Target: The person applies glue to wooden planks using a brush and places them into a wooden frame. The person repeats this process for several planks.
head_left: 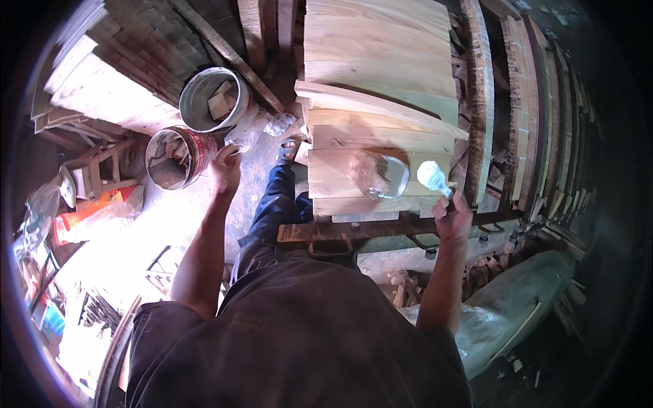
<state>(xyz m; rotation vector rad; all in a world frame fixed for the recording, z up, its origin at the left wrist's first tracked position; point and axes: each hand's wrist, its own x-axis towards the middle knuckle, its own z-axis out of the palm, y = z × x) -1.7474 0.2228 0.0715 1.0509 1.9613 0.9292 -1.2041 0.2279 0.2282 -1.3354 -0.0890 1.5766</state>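
My right hand [453, 219] grips the handle of a brush [432, 178] whose white, glue-laden head rests over the nearest wooden board [333, 178] of a stack on a rusty metal frame [354, 233]. A wet, glossy patch of glue [381, 175] spreads on that board just left of the brush. My left hand [225, 168] hangs out to the left, fingers loosely curled with nothing in them, next to a small bucket [178, 158] on the floor.
A larger grey bucket [212, 99] with wood scraps stands behind the small one, with crumpled clear plastic [266, 128] beside it. More boards [381, 61] lie farther back, planks stand on edge at right [530, 122]. A plastic-covered bundle [517, 306] lies lower right.
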